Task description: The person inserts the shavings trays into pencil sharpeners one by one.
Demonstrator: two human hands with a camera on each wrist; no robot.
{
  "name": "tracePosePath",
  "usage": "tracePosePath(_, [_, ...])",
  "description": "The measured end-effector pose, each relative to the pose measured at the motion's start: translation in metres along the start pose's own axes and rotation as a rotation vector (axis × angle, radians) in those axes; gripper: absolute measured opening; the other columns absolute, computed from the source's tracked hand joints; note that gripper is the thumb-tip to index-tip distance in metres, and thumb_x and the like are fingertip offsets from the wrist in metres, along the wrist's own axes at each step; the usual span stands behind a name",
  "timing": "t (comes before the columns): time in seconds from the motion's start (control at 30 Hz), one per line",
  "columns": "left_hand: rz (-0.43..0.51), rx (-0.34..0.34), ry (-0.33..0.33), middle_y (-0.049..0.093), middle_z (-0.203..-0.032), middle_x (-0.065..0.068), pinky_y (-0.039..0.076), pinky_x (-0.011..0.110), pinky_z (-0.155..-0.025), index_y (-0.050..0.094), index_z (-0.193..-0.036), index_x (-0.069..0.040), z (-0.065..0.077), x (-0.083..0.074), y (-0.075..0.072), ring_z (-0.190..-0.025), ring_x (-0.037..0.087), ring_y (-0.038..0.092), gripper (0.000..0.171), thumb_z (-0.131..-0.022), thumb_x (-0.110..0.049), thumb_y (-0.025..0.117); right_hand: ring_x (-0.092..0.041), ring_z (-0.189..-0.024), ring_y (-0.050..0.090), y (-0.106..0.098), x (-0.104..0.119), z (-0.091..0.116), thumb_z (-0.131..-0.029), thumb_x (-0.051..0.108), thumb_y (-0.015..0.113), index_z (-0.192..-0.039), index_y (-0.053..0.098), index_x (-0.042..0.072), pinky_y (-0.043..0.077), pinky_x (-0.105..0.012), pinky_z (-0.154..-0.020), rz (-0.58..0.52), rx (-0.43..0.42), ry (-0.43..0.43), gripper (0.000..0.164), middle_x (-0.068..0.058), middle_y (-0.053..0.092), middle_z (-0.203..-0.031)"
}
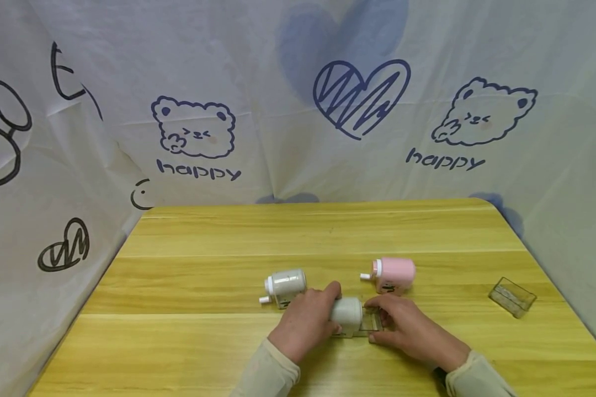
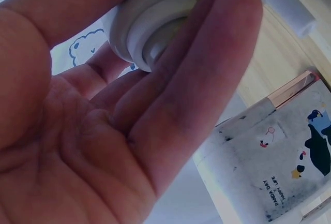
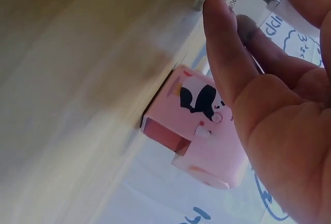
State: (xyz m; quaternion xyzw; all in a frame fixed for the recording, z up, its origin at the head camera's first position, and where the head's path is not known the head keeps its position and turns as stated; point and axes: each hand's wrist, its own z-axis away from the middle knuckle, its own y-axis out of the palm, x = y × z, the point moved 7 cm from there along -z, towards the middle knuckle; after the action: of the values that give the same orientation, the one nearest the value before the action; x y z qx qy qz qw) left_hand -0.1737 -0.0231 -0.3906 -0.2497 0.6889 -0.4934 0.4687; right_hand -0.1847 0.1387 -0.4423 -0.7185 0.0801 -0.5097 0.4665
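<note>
My left hand (image 1: 304,320) grips a pale grey crank pencil sharpener (image 1: 347,314) near the table's front, with its round end facing right. At the sharpener's right side, my right hand (image 1: 408,330) pinches a see-through shavings drawer (image 1: 370,320) between thumb and fingers. The drawer sticks out of the sharpener's base; how far it sits inside is hidden. Just behind the left hand stands a second grey sharpener (image 1: 288,282), its panda print (image 2: 310,149) showing in the left wrist view. Behind the right hand is a pink sharpener (image 1: 397,273), its drawer slot (image 3: 164,135) visible in the right wrist view.
A loose see-through drawer (image 1: 512,298) lies on the right of the wooden table (image 1: 203,237). White cloth (image 1: 278,132) with blue drawings hangs behind the table and along both sides.
</note>
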Motion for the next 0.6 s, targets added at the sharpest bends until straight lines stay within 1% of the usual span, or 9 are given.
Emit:
tracePosePath(0.27, [0.007,0.010,-0.017,0.066,-0.083,0.005,0.047,0.029,-0.060,0.054,-0.100,-0.016,0.0008,-0.0002,-0.0005,-0.067,0.016,0.060,0.047,-0.065,-0.022,0.085,-0.009,-0.079,0.049,0.0037,-0.0011,-0.0003,-0.080,0.035,0.075,-0.120,0.056,0.005,0.046,-0.027,-0.067,-0.014,-0.015,0.020,0.054,0.003,0.055,-0.095])
tracePosePath(0.4, [0.006,0.008,-0.021,0.066,-0.082,0.005,0.047,0.029,-0.060,0.054,-0.101,-0.017,0.0010,-0.0001,-0.0019,-0.067,0.016,0.060,0.047,-0.065,-0.022,0.085,-0.009,-0.079,0.050,0.0045,-0.0006,-0.0005,-0.080,0.034,0.076,-0.120,0.056,0.005,0.046,-0.027,-0.068,-0.019,-0.010,0.033,0.054,0.003,0.056,-0.096])
tracePosePath(0.6, [0.005,0.006,-0.017,0.066,-0.082,0.005,0.047,0.029,-0.060,0.054,-0.100,-0.016,0.0016,-0.0006,-0.0024,-0.067,0.015,0.060,0.047,-0.065,-0.022,0.085,-0.010,-0.081,0.050,0.0039,0.0024,-0.0009,-0.080,0.035,0.075,-0.121,0.055,0.005,0.046,-0.028,-0.069,-0.020,-0.003,0.027,0.054,0.002,0.056,-0.099])
